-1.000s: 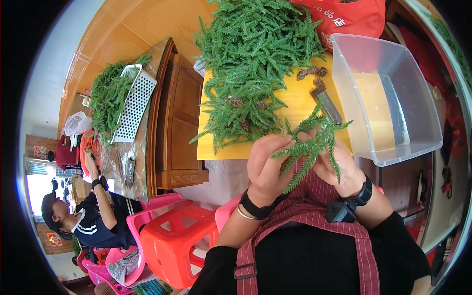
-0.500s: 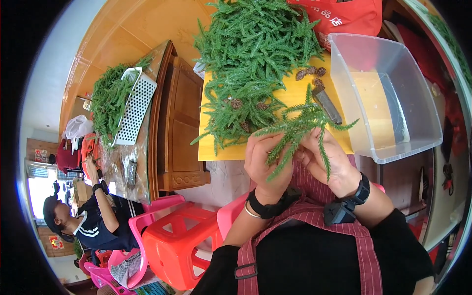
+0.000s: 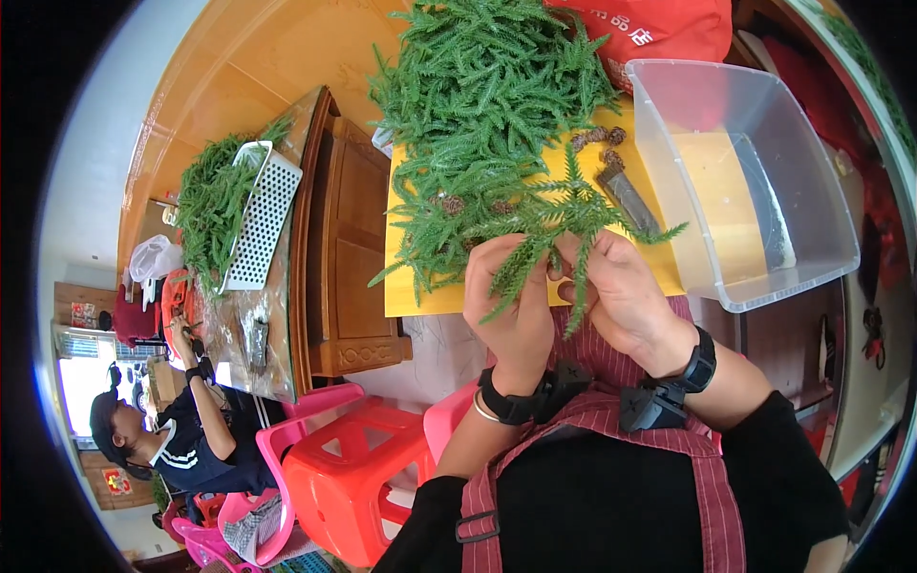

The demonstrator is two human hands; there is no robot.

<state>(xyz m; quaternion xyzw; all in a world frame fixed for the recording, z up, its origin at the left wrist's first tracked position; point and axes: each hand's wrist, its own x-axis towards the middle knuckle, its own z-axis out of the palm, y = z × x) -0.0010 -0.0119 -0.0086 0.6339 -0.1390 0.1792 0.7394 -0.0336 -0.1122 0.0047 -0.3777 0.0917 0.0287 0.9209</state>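
Note:
Above the yellow table's front edge, both my hands are closed at the base of a green artificial pine sprig [image 3: 573, 205], whose needled arms fan outward. My left hand [image 3: 506, 306] pinches from the left, while the fingertips of my right hand [image 3: 626, 296] meet it from the right; the exact grip is partly hidden by the needles. Just behind lie more pine sprigs [image 3: 444, 234] with brown pine cones [image 3: 449, 204] among them. A dark grey bar-shaped bundle [image 3: 628, 201] rests right of the sprig, below several small pine cones [image 3: 611, 158].
A large heap of pine sprigs [image 3: 487, 86] covers the back of the yellow table [image 3: 406, 296]. At right stands a clear plastic bin [image 3: 707, 220], with a red bag [image 3: 659, 38] behind. Leftward are a white perforated basket [image 3: 263, 220], a red stool [image 3: 334, 468] and a seated person [image 3: 191, 439].
Both hands and the sprig have shifted slightly left. The sprig has turned, and my fingers have come closer together at its base.

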